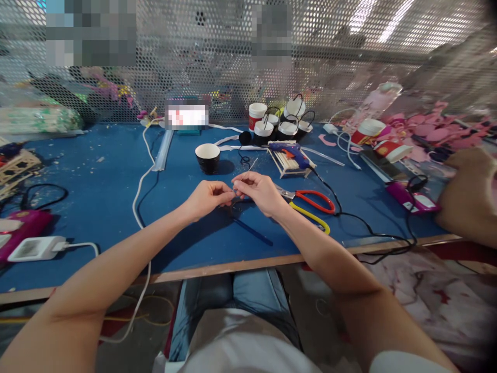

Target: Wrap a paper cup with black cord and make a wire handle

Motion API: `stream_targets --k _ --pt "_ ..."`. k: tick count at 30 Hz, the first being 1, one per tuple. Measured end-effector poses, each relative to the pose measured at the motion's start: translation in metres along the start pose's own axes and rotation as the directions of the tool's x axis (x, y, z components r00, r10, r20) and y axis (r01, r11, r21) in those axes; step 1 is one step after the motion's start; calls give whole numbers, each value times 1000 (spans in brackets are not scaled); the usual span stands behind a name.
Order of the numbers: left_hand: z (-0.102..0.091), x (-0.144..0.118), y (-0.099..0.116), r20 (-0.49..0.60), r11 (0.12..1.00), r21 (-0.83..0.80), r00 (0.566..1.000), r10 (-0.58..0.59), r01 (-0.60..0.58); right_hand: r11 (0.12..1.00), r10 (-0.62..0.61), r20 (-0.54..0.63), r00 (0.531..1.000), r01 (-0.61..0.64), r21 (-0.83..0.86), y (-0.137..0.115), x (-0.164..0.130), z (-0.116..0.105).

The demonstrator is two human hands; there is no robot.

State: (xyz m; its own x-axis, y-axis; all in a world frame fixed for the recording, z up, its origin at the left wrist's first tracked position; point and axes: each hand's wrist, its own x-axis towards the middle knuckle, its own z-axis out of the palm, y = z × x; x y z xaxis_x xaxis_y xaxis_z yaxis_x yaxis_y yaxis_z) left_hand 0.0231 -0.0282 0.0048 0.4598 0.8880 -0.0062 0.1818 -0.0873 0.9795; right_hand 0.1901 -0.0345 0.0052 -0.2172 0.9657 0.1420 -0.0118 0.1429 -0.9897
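Above the middle of the blue table, my left hand (207, 199) and my right hand (259, 191) meet fingertip to fingertip. Both are closed in a pinch. A thin pale strand (254, 163) sticks up behind my right fingers; what lies between the left fingertips is too small to make out. Beneath the hands lies a dark blue strip (254, 232). Scissors (314, 201) with one red and one yellow handle loop rest beside my right hand, their blades partly hidden by it. Just beyond the hands stands a black paper cup (208, 160) with a white inside.
A blue glue gun (294, 154) lies on a small rack of sticks (288, 165). Several cups with black cord handles (287, 128) stand behind it. A white cable (136, 202) crosses the left side. Pink pieces (438, 129) and a person's arm (468, 194) are at right.
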Motion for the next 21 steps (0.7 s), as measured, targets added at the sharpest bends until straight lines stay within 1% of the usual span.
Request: stream_targets --k 4,10,11,13,15,17,19,21 --pt "1 -1 -1 8 1000 0 1000 -17 17 1000 -7 -6 1000 7 18 -1 0 -1" --pt "2 -2 0 21 1000 23 1000 1 -2 1000 4 -1 1000 -4 -1 -2 -1 -1" --pt "2 -2 -1 19 1000 28 1000 7 -7 1000 -10 -14 1000 9 -13 -3 0 -2" --pt "1 -1 -1 3 997 74 1000 27 -27 997 -68 -79 995 65 -35 -5 2 -6" --pt "-1 -1 -1 -29 982 179 997 66 -60 991 -130 -167 977 125 -44 -6 5 -11" --pt "-2 0 -1 -50 953 289 993 106 -87 988 -153 -219 964 148 -38 -7 7 -14" --pt "-2 -1 0 -49 937 335 992 120 -97 988 -151 -221 963 151 -15 -8 7 -15" --pt "-2 -2 1 -20 955 277 993 112 -103 989 -142 -191 971 147 10 -9 5 -13"
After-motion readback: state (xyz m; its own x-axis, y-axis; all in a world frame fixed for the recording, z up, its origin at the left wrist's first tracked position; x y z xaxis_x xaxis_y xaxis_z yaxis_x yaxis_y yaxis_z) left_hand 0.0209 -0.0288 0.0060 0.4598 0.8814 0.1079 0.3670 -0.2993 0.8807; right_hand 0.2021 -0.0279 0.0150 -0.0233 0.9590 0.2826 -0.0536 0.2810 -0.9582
